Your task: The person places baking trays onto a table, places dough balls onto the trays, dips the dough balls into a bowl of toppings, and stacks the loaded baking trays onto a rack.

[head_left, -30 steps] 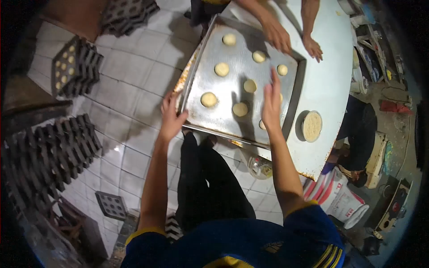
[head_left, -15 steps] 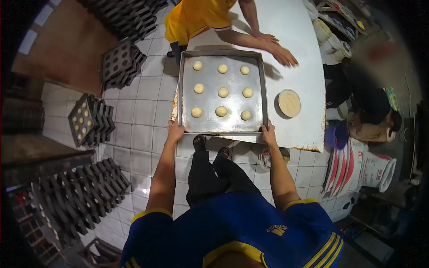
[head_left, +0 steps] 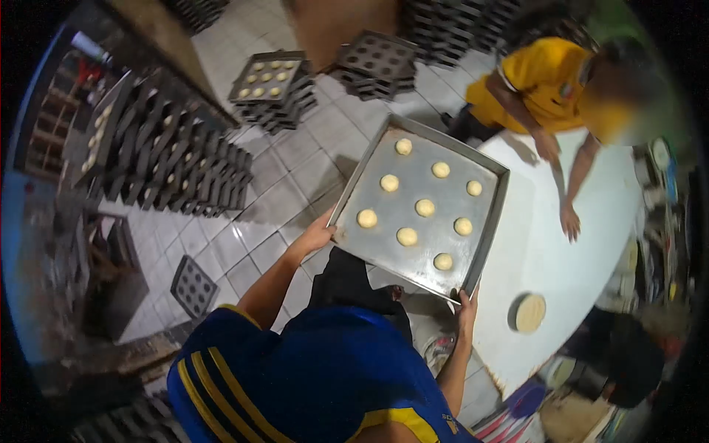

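Observation:
A square metal baking tray [head_left: 449,196] is held out in front of my body, turned at an angle. Round pale dough balls [head_left: 425,208] sit in spaced rows on its flat bottom. My left hand [head_left: 317,235] is closed on the tray's near left corner. At the near right corner, my right hand [head_left: 465,306] grips the rim, with the thumb over the edge. The tray's right side is beside the white table [head_left: 517,236], partly covering its edge from view. A round container of pale contents [head_left: 530,313] stands on the table, to the right of my right hand.
Across the table a person in a yellow shirt [head_left: 543,70] has hands over the tabletop. On the tiled floor are a tray stack topped with dough balls [head_left: 273,77], another stack [head_left: 377,63], a long tray stack [head_left: 177,148] and a single tray [head_left: 194,286].
My view has turned left. The tray, still in both hands, has swung left and rotated, coming away from above the table. The co-worker's arms have shifted over the table.

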`<state>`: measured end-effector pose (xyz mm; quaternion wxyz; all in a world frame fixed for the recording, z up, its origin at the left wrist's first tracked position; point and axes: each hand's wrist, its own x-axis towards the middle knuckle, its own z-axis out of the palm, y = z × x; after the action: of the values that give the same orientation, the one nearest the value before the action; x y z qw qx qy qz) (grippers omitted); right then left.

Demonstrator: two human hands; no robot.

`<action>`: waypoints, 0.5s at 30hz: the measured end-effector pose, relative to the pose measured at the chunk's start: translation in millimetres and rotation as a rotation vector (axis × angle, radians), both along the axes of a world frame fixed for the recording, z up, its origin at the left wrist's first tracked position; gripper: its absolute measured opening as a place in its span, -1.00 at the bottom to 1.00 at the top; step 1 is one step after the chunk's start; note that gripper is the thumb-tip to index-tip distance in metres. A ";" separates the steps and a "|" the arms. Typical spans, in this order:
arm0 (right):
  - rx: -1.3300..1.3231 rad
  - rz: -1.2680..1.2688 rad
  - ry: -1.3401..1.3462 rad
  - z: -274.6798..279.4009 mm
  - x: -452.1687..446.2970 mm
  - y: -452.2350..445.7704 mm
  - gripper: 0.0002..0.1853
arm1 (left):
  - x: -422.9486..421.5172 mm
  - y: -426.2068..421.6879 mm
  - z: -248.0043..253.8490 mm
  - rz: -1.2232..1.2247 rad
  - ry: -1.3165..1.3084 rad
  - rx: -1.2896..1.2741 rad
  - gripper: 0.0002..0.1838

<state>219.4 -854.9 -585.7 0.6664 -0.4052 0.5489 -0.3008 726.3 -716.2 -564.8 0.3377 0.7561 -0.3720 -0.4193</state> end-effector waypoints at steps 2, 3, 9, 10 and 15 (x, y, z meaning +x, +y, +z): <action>-0.005 0.136 -0.027 36.3 57.0 -32.7 -0.24 | 25.5 43.4 4.9 0.095 -0.017 -0.110 -0.18; -0.003 0.228 -0.042 66.5 96.4 -45.8 -0.20 | 38.7 63.3 15.0 0.210 0.159 -0.097 -0.17; 0.062 0.629 -0.120 48.6 370.4 -149.3 -0.23 | 194.0 98.6 31.6 0.558 0.210 -0.196 -0.15; 0.083 0.658 -0.054 42.4 426.9 -166.3 -0.24 | 240.6 103.6 -1.3 0.569 0.177 -0.278 -0.16; 0.109 0.753 -0.028 -49.7 737.0 -272.0 -0.28 | 489.2 40.3 -79.1 0.731 0.061 -0.015 -0.18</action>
<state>956.4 -1126.9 -635.4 0.7582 -0.5383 0.3677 -0.0108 1215.5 -675.9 -643.8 0.4817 0.8239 -0.0701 -0.2904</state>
